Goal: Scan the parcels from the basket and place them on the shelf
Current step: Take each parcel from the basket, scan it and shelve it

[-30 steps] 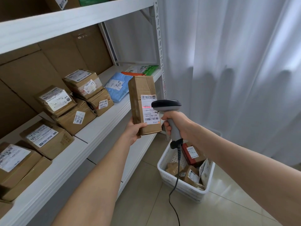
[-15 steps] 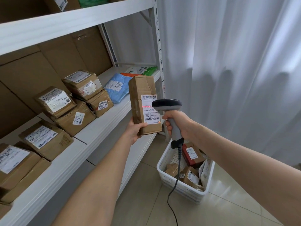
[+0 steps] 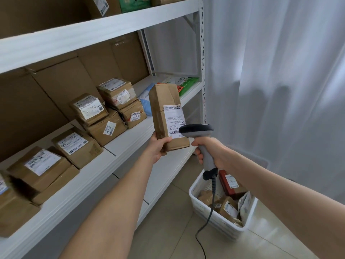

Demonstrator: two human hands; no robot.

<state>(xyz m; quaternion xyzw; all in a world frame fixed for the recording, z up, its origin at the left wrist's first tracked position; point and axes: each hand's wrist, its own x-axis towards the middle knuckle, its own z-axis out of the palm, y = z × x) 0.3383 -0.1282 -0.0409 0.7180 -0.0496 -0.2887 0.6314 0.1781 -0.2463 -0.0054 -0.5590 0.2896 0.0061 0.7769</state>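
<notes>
A white shelf (image 3: pixel 130 144) lined with boxes runs beside a pale curtain (image 3: pixel 270 71). Just off its front edge, the left hand (image 3: pixel 158 146) grips an upright brown parcel (image 3: pixel 168 116) by its base. The right hand (image 3: pixel 209 150) clenches a scanner (image 3: pixel 197 131) touching the label; the basket (image 3: pixel 214 219) sits below.

Brown parcel (image 3: pixel 166 113), white basket (image 3: pixel 216 219)
</notes>
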